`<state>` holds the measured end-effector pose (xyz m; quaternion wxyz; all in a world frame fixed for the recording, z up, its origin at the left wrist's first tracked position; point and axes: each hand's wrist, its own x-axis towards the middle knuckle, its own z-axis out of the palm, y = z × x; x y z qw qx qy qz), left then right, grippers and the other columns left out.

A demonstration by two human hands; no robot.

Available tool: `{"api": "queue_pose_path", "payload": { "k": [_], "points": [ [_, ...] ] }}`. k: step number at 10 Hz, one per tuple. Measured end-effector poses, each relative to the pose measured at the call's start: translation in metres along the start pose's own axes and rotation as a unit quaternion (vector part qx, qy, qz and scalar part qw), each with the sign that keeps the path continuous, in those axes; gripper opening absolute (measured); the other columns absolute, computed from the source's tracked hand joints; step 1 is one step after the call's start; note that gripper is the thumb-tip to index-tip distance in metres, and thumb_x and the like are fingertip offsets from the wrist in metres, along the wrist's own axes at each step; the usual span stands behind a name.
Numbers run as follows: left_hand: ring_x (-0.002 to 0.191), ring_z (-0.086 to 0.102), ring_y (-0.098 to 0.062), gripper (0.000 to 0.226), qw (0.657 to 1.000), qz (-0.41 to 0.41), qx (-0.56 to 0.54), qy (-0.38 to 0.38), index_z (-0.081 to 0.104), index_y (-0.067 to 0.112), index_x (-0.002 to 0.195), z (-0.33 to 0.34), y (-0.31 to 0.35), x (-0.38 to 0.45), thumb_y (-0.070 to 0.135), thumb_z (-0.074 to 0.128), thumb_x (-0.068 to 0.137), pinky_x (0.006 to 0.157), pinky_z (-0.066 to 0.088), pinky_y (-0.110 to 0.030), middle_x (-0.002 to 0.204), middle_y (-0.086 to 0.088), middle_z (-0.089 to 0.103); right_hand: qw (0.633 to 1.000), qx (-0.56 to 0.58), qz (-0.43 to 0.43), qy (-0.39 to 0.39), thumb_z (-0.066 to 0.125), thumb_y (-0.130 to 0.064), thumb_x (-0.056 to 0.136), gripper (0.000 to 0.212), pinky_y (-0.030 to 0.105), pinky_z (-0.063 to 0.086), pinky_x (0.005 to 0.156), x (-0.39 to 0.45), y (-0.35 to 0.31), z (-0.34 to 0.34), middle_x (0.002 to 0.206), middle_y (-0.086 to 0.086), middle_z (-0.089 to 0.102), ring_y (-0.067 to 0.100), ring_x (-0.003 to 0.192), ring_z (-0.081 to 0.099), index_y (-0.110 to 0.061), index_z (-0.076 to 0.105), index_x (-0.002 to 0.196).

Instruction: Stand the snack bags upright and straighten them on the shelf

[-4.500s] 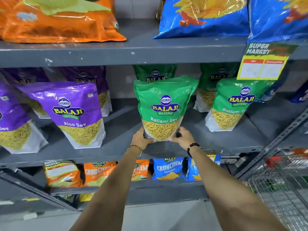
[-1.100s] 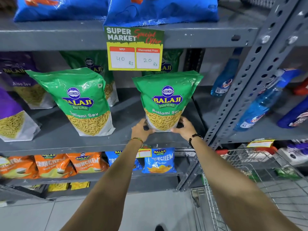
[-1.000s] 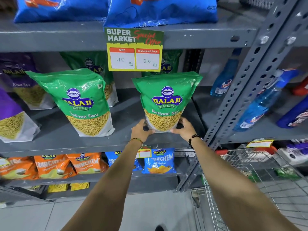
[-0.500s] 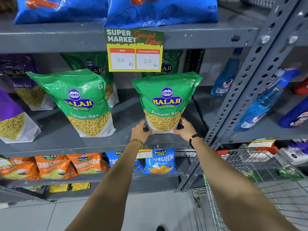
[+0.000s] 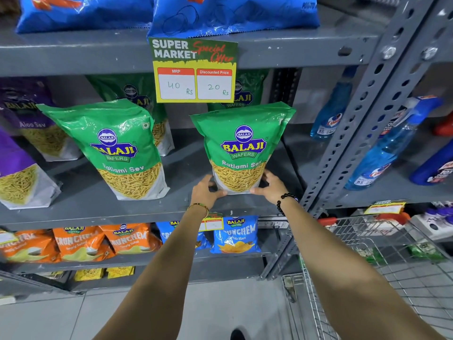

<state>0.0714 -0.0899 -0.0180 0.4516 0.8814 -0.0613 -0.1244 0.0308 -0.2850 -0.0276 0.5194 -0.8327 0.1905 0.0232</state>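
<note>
Snack bags fill the grey metal shelf (image 5: 81, 209) in front of you, and in the head view the one you are handling is a green Balaji Wafers "Ratlami Sev" bag (image 5: 241, 143), standing upright near the front edge of the middle shelf, close to its right end. Your left hand (image 5: 206, 191) grips its lower left corner and your right hand (image 5: 270, 186) its lower right corner, both clamped on the base with thumbs at the front; a thin bangle sits on your left wrist and a black bead bracelet on your right. To its left a second green Ratlami Sev bag (image 5: 117, 148) stands leaning to the left, with more green bags behind both in shadow. Further left are purple Balaji bags, one reading "Aloo Sev" (image 5: 36, 126). Hanging from the shelf above is a price card (image 5: 195, 69) reading "SUPER MARKET Special Offer", with "MRP 40 Rs" and "Discounted Price 20 Rs". Blue packets (image 5: 232, 13) lie on that upper shelf. Below, orange Balaji "Crunchem Simply Salted" packets (image 5: 81, 241) sit beside a blue Crunchem packet (image 5: 235, 235), whose smaller print looks like "Masala Masti". To your right, past a perforated grey upright (image 5: 362, 123), blue spray bottles (image 5: 392, 146) stand on the neighbouring shelf, their labels too blurred to read fully. A wire shopping trolley (image 5: 367, 273) stands at lower right on a pale tiled floor (image 5: 85, 315).
</note>
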Motion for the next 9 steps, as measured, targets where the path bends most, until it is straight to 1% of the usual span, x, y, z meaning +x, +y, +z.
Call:
{"api": "queue_pose_path", "payload": {
  "k": [4,6,7,8,9],
  "points": [
    [0.114,0.059,-0.031,0.055,1.000,-0.005,-0.004,0.000,0.051,0.007,0.123,-0.001,-0.003,0.002,0.017,0.075,0.075,0.102,0.044,-0.045,0.124,-0.014,0.064,1.000,0.003,0.007,-0.001,0.078,-0.011,0.070,0.077,0.044,0.038,0.109,0.000,0.000,-0.001,0.140,0.009,0.052,0.026,0.130,0.047,-0.012,0.041,0.137],
    [0.115,0.058,-0.031,0.056,1.000,0.002,-0.008,0.000,0.051,0.007,0.124,-0.001,-0.004,0.002,0.016,0.075,0.074,0.102,0.043,-0.042,0.124,-0.014,0.065,1.000,0.020,0.008,-0.001,0.077,-0.008,0.071,0.076,0.044,0.036,0.110,-0.002,0.000,-0.001,0.141,0.009,0.050,0.025,0.132,0.045,-0.011,0.041,0.137],
    [0.121,0.054,-0.032,0.062,1.000,-0.005,0.009,-0.008,0.046,0.007,0.128,0.001,-0.010,0.003,0.015,0.075,0.074,0.105,0.041,-0.045,0.130,-0.015,0.060,1.000,0.009,0.010,0.010,0.075,-0.004,0.071,0.084,0.039,0.033,0.110,-0.005,0.005,0.002,0.146,0.009,0.045,0.025,0.136,0.040,-0.011,0.033,0.143],
    [0.134,0.037,-0.038,0.083,0.993,-0.027,0.110,-0.022,0.022,0.013,0.145,0.001,-0.016,-0.004,0.026,0.071,0.079,0.112,0.033,-0.048,0.145,-0.016,0.044,0.997,-0.066,0.025,0.039,0.073,-0.007,0.074,0.093,0.040,0.033,0.110,-0.017,0.007,0.007,0.152,0.010,0.036,0.028,0.139,0.035,-0.016,0.018,0.149],
    [0.141,0.023,-0.040,0.084,0.978,-0.007,0.209,-0.025,0.004,0.013,0.149,0.003,-0.030,-0.018,0.037,0.057,0.088,0.117,0.023,-0.047,0.154,-0.018,0.026,0.991,-0.100,0.036,0.086,0.071,-0.014,0.078,0.093,0.041,0.032,0.110,-0.034,0.015,0.017,0.154,0.012,0.029,0.030,0.140,0.032,-0.016,0.012,0.150]
  ]
}}
